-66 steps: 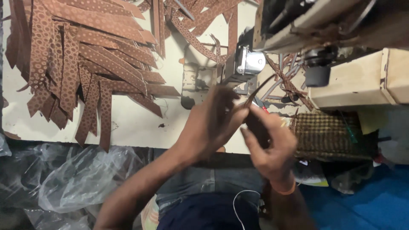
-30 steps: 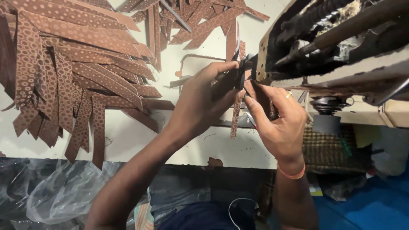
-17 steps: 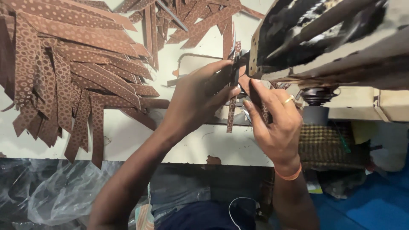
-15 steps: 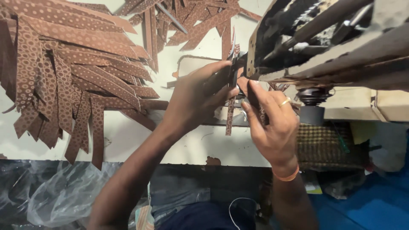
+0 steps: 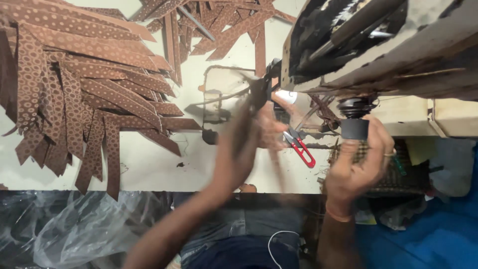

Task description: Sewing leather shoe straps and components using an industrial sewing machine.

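Plastic sheeting [image 5: 74, 234]: lying crumpled and clear at the near edge, below the table, to the left of the person's lap.

Blue sheet [image 5: 428, 239]: lying low on the right, nearest the camera on that side.

Right hand [image 5: 358, 167]: reaching up under the machine, fingers curling around the black wheel [image 5: 354, 118] that is hanging beneath the machine body; the thumb and fingers are closing on its lower part, a ring is showing on one finger and a band on the wrist.

Left hand [image 5: 249, 144]: blurring heavily over the white table [image 5: 149, 169], just left of the needle area; how far it is open cannot be told. A long brown strip [image 5: 276, 164] is smearing downward just beside it, but whether the fingers are gripping it cannot be told.

Red snips [image 5: 301, 149]: lying on the table between the two hands, just right of the left hand, touched by neither.

Sewing machine [image 5: 378, 45]: looming over the right half, its lit needle area just beyond the left hand.

Strip piles [image 5: 79, 94]: fanning out across the table's left and far side, brown with a dotted pattern, well apart from both hands.
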